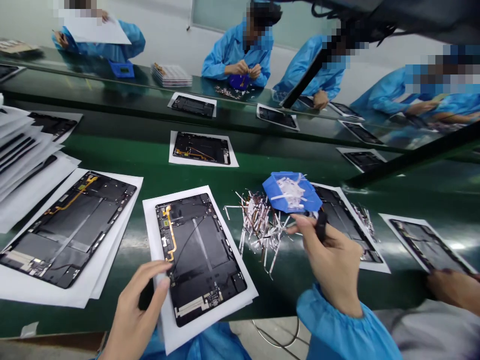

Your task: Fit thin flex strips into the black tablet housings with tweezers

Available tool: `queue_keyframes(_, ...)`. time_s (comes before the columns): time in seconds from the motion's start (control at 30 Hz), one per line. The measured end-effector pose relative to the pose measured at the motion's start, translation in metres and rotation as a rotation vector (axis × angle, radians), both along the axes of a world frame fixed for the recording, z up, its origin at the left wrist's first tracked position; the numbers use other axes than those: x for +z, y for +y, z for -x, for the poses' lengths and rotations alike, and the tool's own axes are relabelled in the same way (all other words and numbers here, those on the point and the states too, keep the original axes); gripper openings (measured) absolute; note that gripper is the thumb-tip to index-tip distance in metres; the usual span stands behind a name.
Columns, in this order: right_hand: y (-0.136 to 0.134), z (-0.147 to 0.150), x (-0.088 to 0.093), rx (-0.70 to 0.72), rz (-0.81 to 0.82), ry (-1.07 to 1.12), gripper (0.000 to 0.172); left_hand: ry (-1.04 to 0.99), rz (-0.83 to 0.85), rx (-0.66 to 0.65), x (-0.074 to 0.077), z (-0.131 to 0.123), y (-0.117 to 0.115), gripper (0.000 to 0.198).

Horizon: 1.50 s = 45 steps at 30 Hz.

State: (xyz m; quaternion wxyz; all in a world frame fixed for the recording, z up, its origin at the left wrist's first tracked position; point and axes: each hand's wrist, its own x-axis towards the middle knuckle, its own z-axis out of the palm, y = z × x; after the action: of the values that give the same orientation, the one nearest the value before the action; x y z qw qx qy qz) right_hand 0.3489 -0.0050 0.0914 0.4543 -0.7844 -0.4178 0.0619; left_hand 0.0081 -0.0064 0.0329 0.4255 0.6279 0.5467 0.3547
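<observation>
**A:** What do we have in hand?

**B:** Our right hand [330, 262] pinches a small black tool [321, 226] between thumb and fingers, just beside a blue tray [279, 192] of white strips. Our left hand [137, 312] curls round a dark item [146, 295] at the left edge of a white sheet [159, 240]; we cannot tell what it is.

**A:** Where's the unit?

**B:** On that sheet, near us: an open tablet housing [200, 257], yellow flex cable [171, 235] up its left side. A pile of cut strips [260, 230] lies right of it on the green bench [270, 295].
</observation>
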Motion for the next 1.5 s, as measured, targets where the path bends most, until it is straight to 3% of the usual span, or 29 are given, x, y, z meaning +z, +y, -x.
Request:
queue_keyframes(0.17,-0.017,0.035,0.011,0.074,-0.062,0.025,0.027,-0.184,0.283,-0.26,0.032,-0.026,-0.01,0.024)
queue_keyframes(0.23,-0.03,0.054,0.008,0.286,-0.021,0.06,0.024,-0.3,0.386,-0.289,0.04,-0.039,-0.014,0.032)
queue_keyframes(0.33,-0.05,0.086,-0.003,0.727,0.093,0.25,0.032,-0.487,0.507,-0.25,0.043,-0.051,-0.018,0.046)
queue_keyframes(0.43,-0.056,0.113,-0.012,0.884,0.121,0.428,0.031,-0.626,0.677,-0.156,0.035,-0.051,-0.018,0.05)
queue_keyframes(0.6,-0.041,0.134,-0.014,0.865,0.126,0.531,0.037,-0.834,0.818,0.025,0.02,-0.04,-0.015,0.033)
queue_keyframes(0.7,-0.04,0.135,-0.016,0.89,0.139,0.522,0.036,-0.884,0.791,0.069,0.02,-0.039,-0.01,0.028)
queue_keyframes(0.8,-0.047,0.135,-0.02,0.763,0.086,0.498,0.028,-0.811,0.696,0.126,0.023,-0.039,-0.004,0.029)
queue_keyframes(0.9,-0.053,0.139,-0.024,0.628,0.003,0.488,0.028,-0.677,0.639,0.112,0.023,-0.038,0.002,0.032)
queue_keyframes(0.97,-0.054,0.145,-0.027,0.635,-0.058,0.553,0.036,-0.629,0.632,0.081,0.022,-0.038,0.005,0.035)
queue_keyframes(1.07,-0.052,0.155,-0.032,0.621,-0.099,0.772,0.033,-0.609,0.618,0.056,0.021,-0.04,0.005,0.037)
queue_keyframes(1.23,-0.046,0.164,-0.043,0.519,-0.061,0.964,0.009,-0.561,0.574,0.074,0.018,-0.038,0.005,0.038)
queue_keyframes(1.5,-0.04,0.158,-0.042,0.498,0.029,0.976,0.009,-0.546,0.543,0.052,0.016,-0.038,0.003,0.033)
